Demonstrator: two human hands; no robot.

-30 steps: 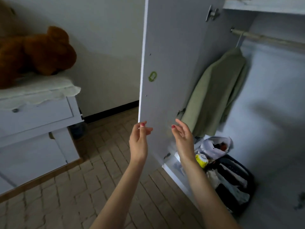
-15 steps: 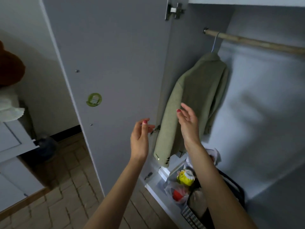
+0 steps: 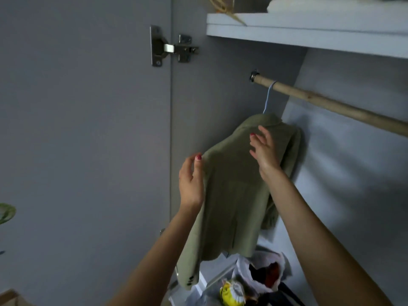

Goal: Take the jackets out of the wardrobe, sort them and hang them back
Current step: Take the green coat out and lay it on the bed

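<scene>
Olive-green cloth fills the space between two bare forearms: a jacket [image 3: 231, 195] hangs from a pale blue hanger [image 3: 268, 98] near the left end of the wooden rail [image 3: 331, 104]. Nearest, the left hand [image 3: 191, 182] has fingers [image 3: 197, 157] loosely spread beside the jacket's left shoulder edge, holding nothing. Further in, the right hand [image 3: 265, 151] is wide open over the upper back, just under the collar, likely steadying it for lifting off. Below the fingers sit plastic bags [image 3: 260, 274] on the wardrobe floor. Left of them stands the open door [image 3: 77, 129] with its hinge [image 3: 172, 46]; above runs a shelf [image 3: 309, 29]. Nothing blocks the hook.
</scene>
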